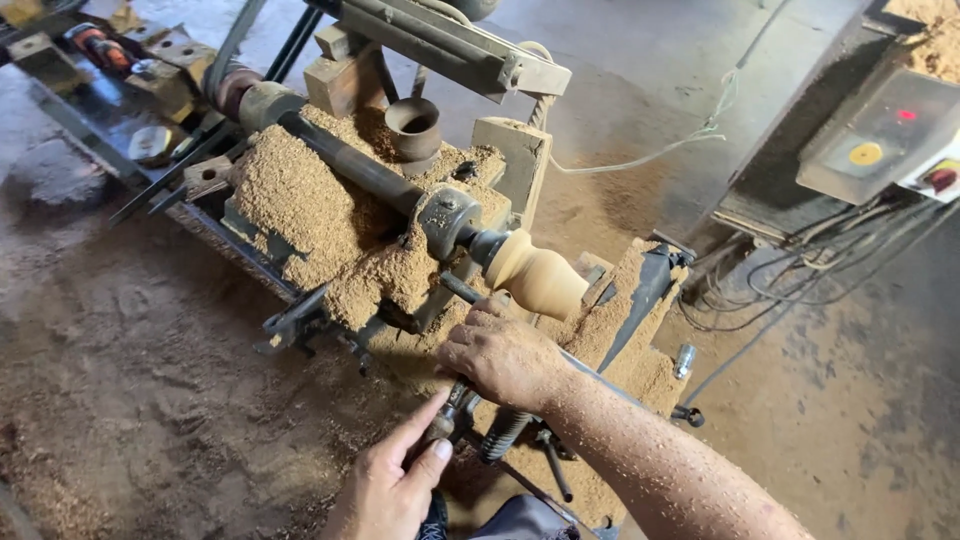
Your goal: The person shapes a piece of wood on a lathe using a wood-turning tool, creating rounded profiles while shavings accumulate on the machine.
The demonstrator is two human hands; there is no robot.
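A pale turned wooden piece (535, 275) is mounted on the spindle of a sawdust-covered lathe (440, 215). My right hand (505, 355) lies just below the wooden piece, its fingers curled over a dark metal tool (458, 288) whose tip points up toward the neck of the piece. My left hand (390, 490), at the bottom of the view, pinches the lower metal end of that tool (450, 415) between thumb and forefinger. The middle of the tool is hidden under my right hand.
Heaps of sawdust (310, 210) cover the lathe bed and the floor. A metal cup (413, 125) sits behind the spindle. A control box (880, 135) with coloured buttons and loose cables (800, 280) stands at the right. Metal bars (450, 45) cross overhead.
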